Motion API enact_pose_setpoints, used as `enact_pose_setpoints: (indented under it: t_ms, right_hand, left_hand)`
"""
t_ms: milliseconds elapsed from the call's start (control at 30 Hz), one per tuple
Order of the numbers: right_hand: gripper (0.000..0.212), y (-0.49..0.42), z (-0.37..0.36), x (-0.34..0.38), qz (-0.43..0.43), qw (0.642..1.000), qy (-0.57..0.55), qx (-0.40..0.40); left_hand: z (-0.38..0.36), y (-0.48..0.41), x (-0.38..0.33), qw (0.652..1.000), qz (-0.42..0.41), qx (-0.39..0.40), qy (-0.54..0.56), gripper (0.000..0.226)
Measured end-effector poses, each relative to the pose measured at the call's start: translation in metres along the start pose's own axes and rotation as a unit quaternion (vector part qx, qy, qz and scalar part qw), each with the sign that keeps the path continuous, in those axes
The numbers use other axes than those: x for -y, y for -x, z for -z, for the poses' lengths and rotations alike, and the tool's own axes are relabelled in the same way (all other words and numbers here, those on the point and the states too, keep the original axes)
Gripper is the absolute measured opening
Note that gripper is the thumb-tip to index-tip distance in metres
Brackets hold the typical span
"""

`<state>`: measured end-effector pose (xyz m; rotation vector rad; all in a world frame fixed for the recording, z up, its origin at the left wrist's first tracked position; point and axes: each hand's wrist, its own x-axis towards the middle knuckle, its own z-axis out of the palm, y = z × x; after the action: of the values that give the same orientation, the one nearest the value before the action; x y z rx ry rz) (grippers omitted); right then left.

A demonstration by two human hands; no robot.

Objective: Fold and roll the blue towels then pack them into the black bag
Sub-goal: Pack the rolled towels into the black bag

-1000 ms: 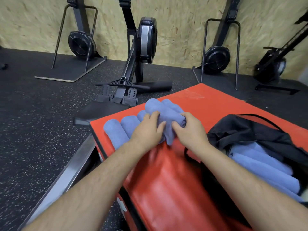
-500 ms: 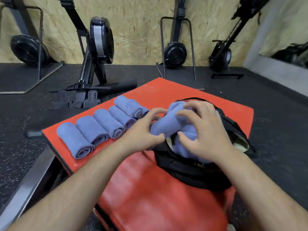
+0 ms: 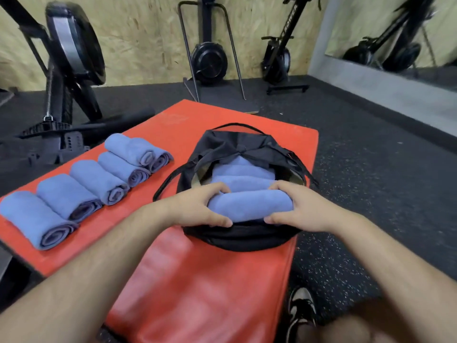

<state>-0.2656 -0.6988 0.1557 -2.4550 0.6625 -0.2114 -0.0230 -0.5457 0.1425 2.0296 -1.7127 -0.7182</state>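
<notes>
Rolled blue terry towels (image 3: pixel 81 184) are lying side by side along the left of the red padded vinyl mat (image 3: pixel 197 280), probably lined up within reach for packing. The left hand (image 3: pixel 197 209) is gripping one end of another rolled blue towel (image 3: pixel 249 205), fingers curled over it. The roll is lying in the mouth of the black fabric bag (image 3: pixel 242 237), against packed rolls (image 3: pixel 243 180). The right hand (image 3: pixel 301 211) is clamping the other end likewise, apparently keeping it tight.

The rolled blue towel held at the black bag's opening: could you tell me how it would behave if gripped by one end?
Likely floppy: the rolled blue towel is soft cloth, and the left hand and right hand grip its two ends. It may well unroll, since nothing visibly ties it.
</notes>
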Motion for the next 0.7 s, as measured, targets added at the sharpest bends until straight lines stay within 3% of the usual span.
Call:
enact_pose_setpoints:
  t_ms: [233, 400, 567, 700]
  right_hand:
    - [0.026, -0.006, -0.008, -0.003, 0.030, 0.995, 0.092, 0.038]
    - [0.035, -0.010, -0.019, 0.000, 0.053, 0.984, 0.165, 0.046]
    - [0.037, -0.006, -0.022, -0.005, 0.055, 0.983, 0.172, 0.040]
    - [0.035, -0.005, -0.023, -0.006, 0.040, 0.985, 0.165, 0.043]
  left_hand:
    - [-0.010, 0.000, -0.005, 0.999, 0.006, 0.019, -0.029, 0.044]
    - [-0.019, 0.003, -0.006, 0.986, -0.062, -0.038, -0.148, 0.034]
    - [-0.022, 0.000, -0.009, 0.984, -0.059, -0.049, -0.161, 0.035]
    - [-0.016, -0.001, -0.007, 0.991, -0.032, -0.007, -0.126, 0.043]
